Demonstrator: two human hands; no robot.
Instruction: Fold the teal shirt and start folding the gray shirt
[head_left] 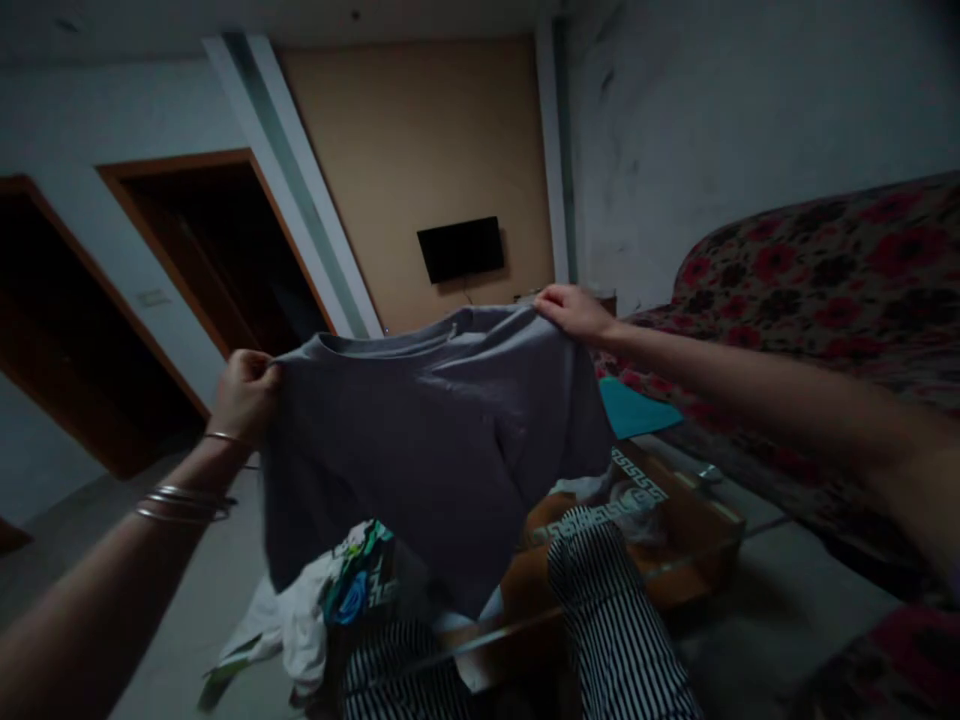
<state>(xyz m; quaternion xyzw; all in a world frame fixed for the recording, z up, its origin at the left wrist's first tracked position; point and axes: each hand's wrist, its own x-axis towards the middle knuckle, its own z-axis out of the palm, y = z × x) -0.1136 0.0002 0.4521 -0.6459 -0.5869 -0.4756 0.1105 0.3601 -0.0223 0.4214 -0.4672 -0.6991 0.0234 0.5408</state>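
One large sofa (817, 300) under a red-flowered cover ran along the 3 o'clock side of the room. A tan wall (390, 170) stood at 12 o'clock with a black wall-mounted television (460, 249) on it, and two dark doorways with brown frames (187, 270) opened at 10 o'clock. A cardboard box (694, 520) sat on the floor at 5 o'clock, its near part hidden behind a black-and-white striped garment (619, 620). A white garment with a colourful print (300, 620) lay in a heap at 7 o'clock. A teal cloth (634, 408) lay at the sofa's edge around 2 o'clock.

A grey T-shirt (427, 450) hung in mid-air at the centre of the view, collar uppermost, blocking part of the box and the heap behind it. The left hand (246, 397) was closed on the shirt's upper corner at 10 o'clock. The right hand (574, 312) pinched the opposite shoulder at 1 o'clock. Thin metal bangles (184, 503) circled the left wrist.
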